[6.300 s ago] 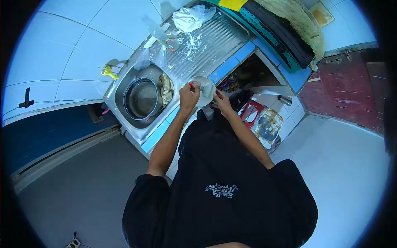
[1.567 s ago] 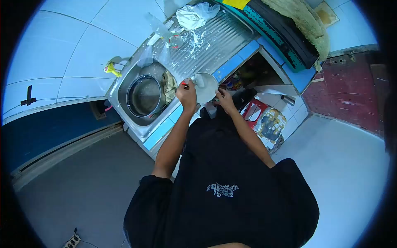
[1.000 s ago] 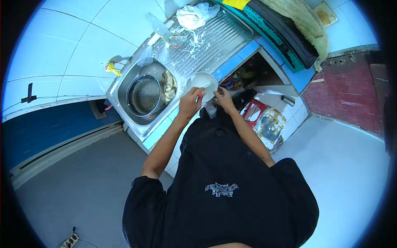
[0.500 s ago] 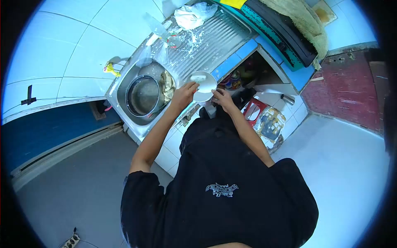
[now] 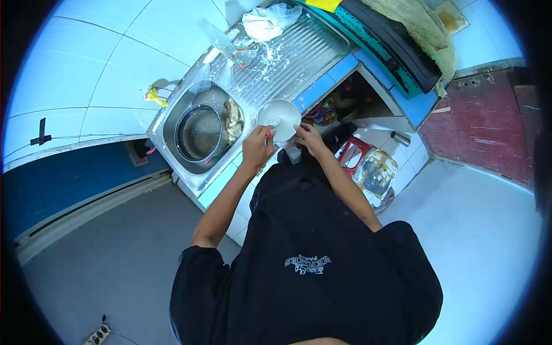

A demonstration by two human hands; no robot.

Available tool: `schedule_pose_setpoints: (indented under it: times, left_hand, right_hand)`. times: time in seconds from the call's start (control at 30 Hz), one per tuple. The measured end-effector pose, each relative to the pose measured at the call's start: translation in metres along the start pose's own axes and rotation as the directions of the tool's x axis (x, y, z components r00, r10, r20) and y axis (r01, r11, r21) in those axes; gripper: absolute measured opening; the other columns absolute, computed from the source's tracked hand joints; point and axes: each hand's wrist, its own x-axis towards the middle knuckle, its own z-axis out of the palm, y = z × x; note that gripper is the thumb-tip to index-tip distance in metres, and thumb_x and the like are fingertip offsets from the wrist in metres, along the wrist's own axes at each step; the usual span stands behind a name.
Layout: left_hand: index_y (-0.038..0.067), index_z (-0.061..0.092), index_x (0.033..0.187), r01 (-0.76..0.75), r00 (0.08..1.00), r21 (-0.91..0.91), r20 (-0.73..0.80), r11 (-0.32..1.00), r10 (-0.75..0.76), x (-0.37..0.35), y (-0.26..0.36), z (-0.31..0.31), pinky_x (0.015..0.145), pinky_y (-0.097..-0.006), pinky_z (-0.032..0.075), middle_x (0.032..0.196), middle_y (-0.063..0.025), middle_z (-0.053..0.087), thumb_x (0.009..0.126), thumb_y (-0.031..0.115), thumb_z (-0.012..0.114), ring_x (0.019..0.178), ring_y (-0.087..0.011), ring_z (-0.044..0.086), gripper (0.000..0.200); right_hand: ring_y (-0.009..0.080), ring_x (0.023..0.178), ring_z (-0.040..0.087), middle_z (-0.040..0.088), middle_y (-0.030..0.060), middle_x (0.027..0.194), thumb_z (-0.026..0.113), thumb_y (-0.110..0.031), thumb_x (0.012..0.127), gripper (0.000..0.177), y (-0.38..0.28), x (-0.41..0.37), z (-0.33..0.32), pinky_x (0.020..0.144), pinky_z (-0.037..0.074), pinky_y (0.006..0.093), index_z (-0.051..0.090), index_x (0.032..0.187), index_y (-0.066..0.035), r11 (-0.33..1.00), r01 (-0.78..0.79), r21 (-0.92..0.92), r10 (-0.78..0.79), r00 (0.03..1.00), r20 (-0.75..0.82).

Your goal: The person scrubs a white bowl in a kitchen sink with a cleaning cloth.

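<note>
A white bowl [image 5: 280,111] is held over the blue-tiled counter edge, beside the ribbed metal drainboard [image 5: 293,57]. My right hand [image 5: 307,138] grips the bowl's near right rim. My left hand [image 5: 257,148] sits just below the bowl, closed on a red-handled spoon [image 5: 269,132]. The spoon's pale tip reaches into the bowl. White smears coat the inside of the bowl.
A steel sink [image 5: 172,149] on the left holds a metal pot [image 5: 198,132] and a cloth [image 5: 233,119]. Crumpled plastic bags [image 5: 264,23] and white spills lie on the drainboard. An open cupboard with bottles [image 5: 329,109] and a red stool [image 5: 352,155] stand below. A power strip [image 5: 95,336] lies on the floor.
My left hand has swept the spoon around the bowl, from the left rim back to the near side. The bowl tilts slightly; my right hand stays on its rim.
</note>
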Motion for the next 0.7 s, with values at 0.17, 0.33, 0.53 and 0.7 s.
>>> schedule_pose_setpoints:
  times: [0.17, 0.33, 0.53, 0.7]
  left_hand:
    - [0.007, 0.064, 0.095, 0.083, 0.996, -0.067, 0.014, 0.994, -0.083, 0.000, 0.011, 0.003, 0.065, -0.0379, 0.049, 0.087, -0.0121, 0.064, 0.082, 0.009, 0.061, 0.077, -0.0319, 0.064, 0.013]
    - [0.007, 0.065, 0.095, -0.027, 0.999, -0.117, 0.015, 0.993, 0.029, 0.026, 0.004, -0.005, 0.064, -0.0401, 0.050, 0.089, -0.0120, 0.065, 0.083, 0.014, 0.062, 0.076, -0.0340, 0.063, 0.014]
    - [0.008, 0.064, 0.098, -0.180, 0.966, -0.047, 0.180, 0.983, 0.186, 0.065, -0.015, -0.020, 0.068, -0.0402, 0.051, 0.094, -0.0102, 0.065, 0.082, 0.013, 0.061, 0.080, -0.0327, 0.064, 0.017]
    - [0.008, 0.063, 0.100, -0.188, 0.952, 0.031, 0.250, 0.982, 0.174, 0.055, -0.020, -0.025, 0.066, -0.0405, 0.051, 0.091, -0.0098, 0.063, 0.083, 0.013, 0.059, 0.080, -0.0319, 0.063, 0.019]
  right_hand:
    - [0.0180, 0.092, 0.059, 0.055, 0.0122, 0.114, 0.074, -0.029, 0.081, 0.073, 0.003, 0.001, -0.004, 0.076, 0.053, 0.0314, 0.037, 0.133, 0.006, 1.000, -0.004, 0.024, 0.003, 1.000, 0.023]
    - [0.0147, 0.090, 0.055, 0.053, 0.0068, 0.103, 0.073, -0.029, 0.081, 0.068, 0.002, 0.000, -0.004, 0.074, 0.053, 0.0323, 0.041, 0.130, 0.004, 1.000, -0.012, 0.017, 0.011, 0.999, 0.052]
    - [0.0121, 0.086, 0.052, 0.050, 0.0036, 0.095, 0.069, -0.029, 0.085, 0.063, 0.006, 0.005, -0.006, 0.079, 0.052, 0.0372, 0.039, 0.130, 0.002, 1.000, -0.022, -0.021, 0.023, 0.998, 0.058]
    - [0.0162, 0.091, 0.053, 0.050, 0.0061, 0.099, 0.069, -0.030, 0.084, 0.066, 0.002, 0.001, 0.002, 0.082, 0.052, 0.0392, 0.038, 0.132, 0.003, 0.999, -0.022, -0.023, 0.023, 1.000, 0.005]
